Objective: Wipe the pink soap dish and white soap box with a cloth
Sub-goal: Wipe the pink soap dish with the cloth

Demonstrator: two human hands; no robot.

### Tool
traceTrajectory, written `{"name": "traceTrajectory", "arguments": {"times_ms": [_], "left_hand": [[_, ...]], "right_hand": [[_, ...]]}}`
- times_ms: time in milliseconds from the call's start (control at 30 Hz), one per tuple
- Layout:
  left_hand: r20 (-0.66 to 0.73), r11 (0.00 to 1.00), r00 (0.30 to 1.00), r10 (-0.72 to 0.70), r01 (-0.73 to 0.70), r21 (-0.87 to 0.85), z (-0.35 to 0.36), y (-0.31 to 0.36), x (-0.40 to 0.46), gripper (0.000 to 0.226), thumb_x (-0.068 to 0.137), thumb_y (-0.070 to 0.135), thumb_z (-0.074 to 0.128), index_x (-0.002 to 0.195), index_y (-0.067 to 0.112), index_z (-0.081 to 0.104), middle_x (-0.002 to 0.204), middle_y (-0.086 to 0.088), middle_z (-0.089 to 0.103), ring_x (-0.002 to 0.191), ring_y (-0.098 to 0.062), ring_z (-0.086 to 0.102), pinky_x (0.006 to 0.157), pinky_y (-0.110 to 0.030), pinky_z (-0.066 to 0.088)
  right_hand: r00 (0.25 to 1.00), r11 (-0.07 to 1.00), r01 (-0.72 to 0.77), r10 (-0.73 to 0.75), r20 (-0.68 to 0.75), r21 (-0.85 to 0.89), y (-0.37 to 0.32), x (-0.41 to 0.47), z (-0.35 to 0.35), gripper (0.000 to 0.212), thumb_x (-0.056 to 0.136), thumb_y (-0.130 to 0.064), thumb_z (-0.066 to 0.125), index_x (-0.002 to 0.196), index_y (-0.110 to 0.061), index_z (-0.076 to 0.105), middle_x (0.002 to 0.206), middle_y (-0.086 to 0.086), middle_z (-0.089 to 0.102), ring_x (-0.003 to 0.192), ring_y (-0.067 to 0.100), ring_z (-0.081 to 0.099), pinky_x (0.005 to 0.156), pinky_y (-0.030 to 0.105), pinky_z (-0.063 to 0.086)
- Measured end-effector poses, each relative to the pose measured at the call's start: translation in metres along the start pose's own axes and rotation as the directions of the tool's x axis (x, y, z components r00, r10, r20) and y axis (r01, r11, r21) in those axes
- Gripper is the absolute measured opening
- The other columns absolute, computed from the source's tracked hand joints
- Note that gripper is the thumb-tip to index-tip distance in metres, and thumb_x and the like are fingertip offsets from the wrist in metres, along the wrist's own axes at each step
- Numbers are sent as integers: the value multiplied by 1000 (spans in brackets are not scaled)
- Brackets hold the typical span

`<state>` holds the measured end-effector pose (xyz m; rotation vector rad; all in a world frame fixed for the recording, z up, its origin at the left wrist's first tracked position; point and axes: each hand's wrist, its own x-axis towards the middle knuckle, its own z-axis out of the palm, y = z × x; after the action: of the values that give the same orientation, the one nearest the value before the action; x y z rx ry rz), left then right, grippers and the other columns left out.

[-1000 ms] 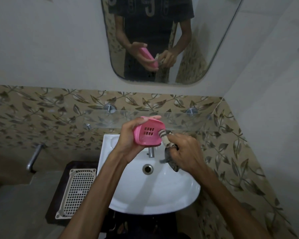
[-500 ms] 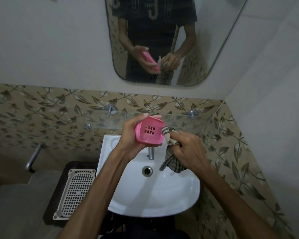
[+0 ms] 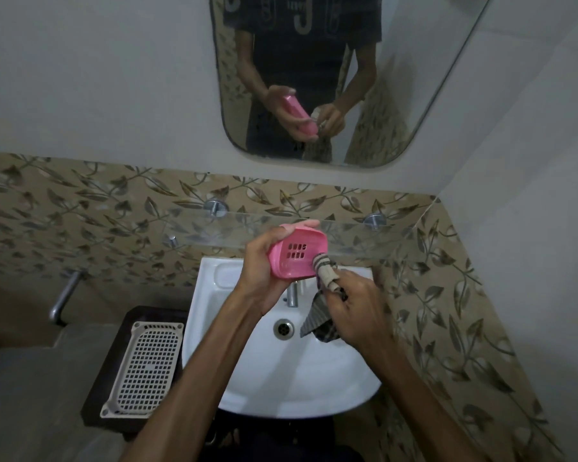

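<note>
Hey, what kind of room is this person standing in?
Most likely a small bathroom: a white wash basin with a tap, a wall mirror above it, and leaf-patterned tiles round the walls.

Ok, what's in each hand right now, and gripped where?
Left hand grips the pink soap dish by its left end. Right hand holds the checked cloth bunched, tip against the dish.

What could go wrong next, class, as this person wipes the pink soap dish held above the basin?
1. The left hand holds the pink soap dish by its edges, tilted over the white washbasin; a hard push from the cloth might knock it loose.
2. The cloth's loose end hangs from the right hand near the drain and could get wet.
</note>
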<state>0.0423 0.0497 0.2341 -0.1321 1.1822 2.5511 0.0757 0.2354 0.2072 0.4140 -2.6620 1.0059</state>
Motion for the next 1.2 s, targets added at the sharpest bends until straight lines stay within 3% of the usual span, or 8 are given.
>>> {"name": "traceTrajectory", "arguments": {"times_ms": [300,433,600,767,867,1000,1067,1200], "left_hand": [[2,999,1000,20,-21,29,7,-7,-2,59,88,30,50,137,-3,59,139,-30,59,115,-38,58,101,-56,43],[-3,999,999,36,-36,-7,11,-7,-4,64,83,28,54,137,-4,59,129,-24,65,113,-35,58,93,-46,49],[-14,996,1000,24,-25,-89,11,-4,-5,65,85,28,50,141,-6,55,138,-28,58,118,-39,54,102,-54,39],[-45,995,999,-16,11,-97,11,-5,-9,62,92,30,44,144,-3,53,149,-34,47,123,-41,51,114,-67,30],[-49,994,998,-31,25,-111,12,-4,-12,63,91,31,45,144,-2,53,149,-35,47,125,-42,50,117,-67,25],[-53,991,998,-25,18,-132,14,-6,-14,65,91,32,44,146,-3,50,150,-35,47,129,-44,49,117,-68,26],[-60,988,998,-22,13,-152,12,-7,-15,66,91,32,44,146,-4,50,150,-35,46,128,-44,48,117,-66,26],[-52,989,999,-5,-2,-145,13,-10,-16,65,90,34,47,144,-2,52,149,-35,47,126,-42,50,116,-68,27]], "right_hand": [[999,994,-43,45,-15,105,9,-5,4,32,95,-4,59,66,-10,46,59,1,46,54,25,44,50,42,33],[991,975,-132,136,-8,177,13,-11,13,39,96,0,66,64,-11,47,55,-2,47,49,18,47,47,40,37],[978,958,-171,192,-76,229,8,-15,21,33,100,-6,62,69,-11,51,60,3,49,54,19,45,51,43,38],[981,978,-133,153,-118,164,4,-12,20,27,96,-1,60,71,-5,53,63,7,50,56,24,45,51,39,36],[994,988,-46,60,-92,145,0,-10,18,24,95,-5,59,74,-13,54,66,-2,49,57,18,46,51,33,34],[980,977,-106,134,-146,187,-3,-7,16,28,98,-3,62,75,-19,55,63,-7,49,54,12,46,52,30,32],[996,984,-20,35,-80,178,-7,-8,16,25,99,-6,59,80,-23,56,67,-12,51,57,10,49,52,27,36],[983,987,-87,107,-150,135,-4,-8,13,25,93,1,58,72,-11,52,65,4,50,57,19,43,53,35,34]]}}
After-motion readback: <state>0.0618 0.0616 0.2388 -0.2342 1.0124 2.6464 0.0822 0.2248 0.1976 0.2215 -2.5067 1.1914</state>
